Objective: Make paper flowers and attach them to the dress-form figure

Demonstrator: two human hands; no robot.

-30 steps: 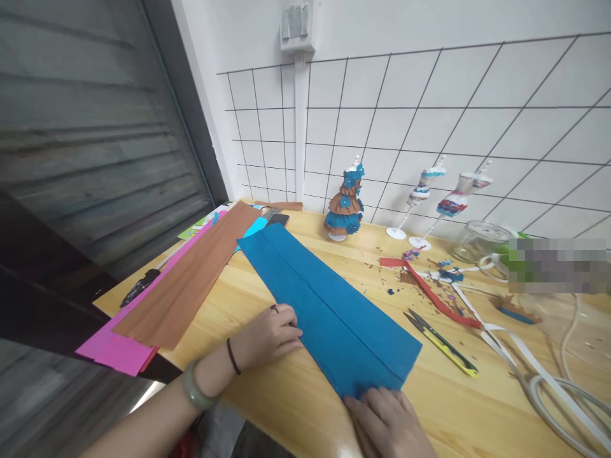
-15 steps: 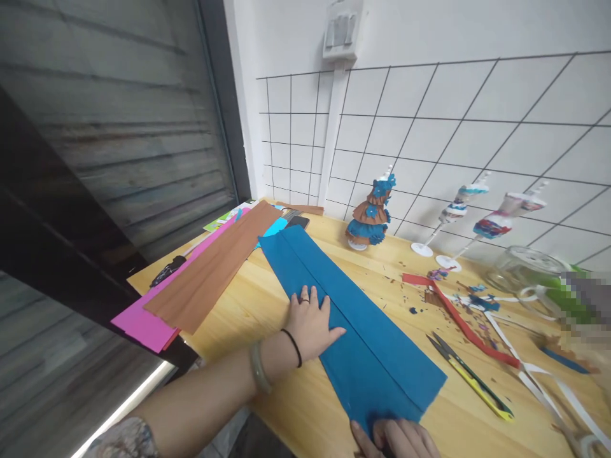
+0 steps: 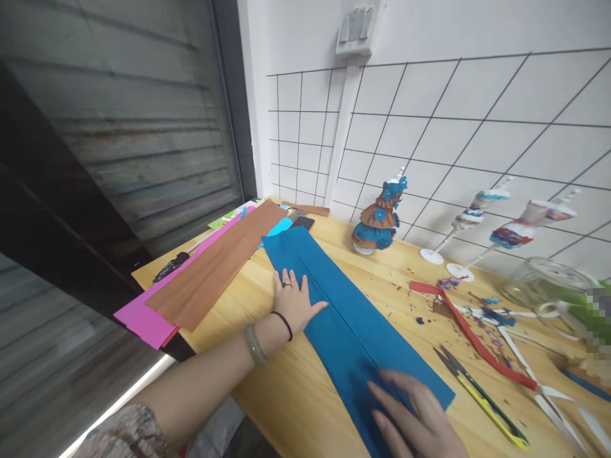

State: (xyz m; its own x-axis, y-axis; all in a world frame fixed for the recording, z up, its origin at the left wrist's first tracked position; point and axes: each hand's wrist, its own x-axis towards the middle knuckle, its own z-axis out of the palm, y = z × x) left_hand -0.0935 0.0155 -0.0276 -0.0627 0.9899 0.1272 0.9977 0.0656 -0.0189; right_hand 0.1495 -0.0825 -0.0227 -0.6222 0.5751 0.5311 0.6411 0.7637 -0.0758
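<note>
A long strip of blue crepe-like paper (image 3: 344, 289) lies diagonally across the table, a crease running along its length. My left hand (image 3: 293, 302) rests flat at the strip's left edge, fingers spread. Over the near end of the paper is my right hand (image 3: 417, 413), slightly blurred, with its fingers apart and nothing between them. Whether its fingertips touch the paper I cannot tell. Right of the strip, yellow-handled scissors (image 3: 482, 394) lie with their blades pointing away from me.
Brown paper (image 3: 214, 267) overlaps a pink sheet (image 3: 143, 318) on the left of the wooden table (image 3: 277, 401). Behind stands a small blue-and-brown ruffled dress form (image 3: 382, 216), with two more forms beside it. A red strip (image 3: 477, 340), paper scraps and a clear jar (image 3: 548, 280) lie right.
My right hand has moved up and away from the paper's near end, its fingers spreading. My left hand has slid slightly left toward the paper's edge. The view has shifted a little.
</note>
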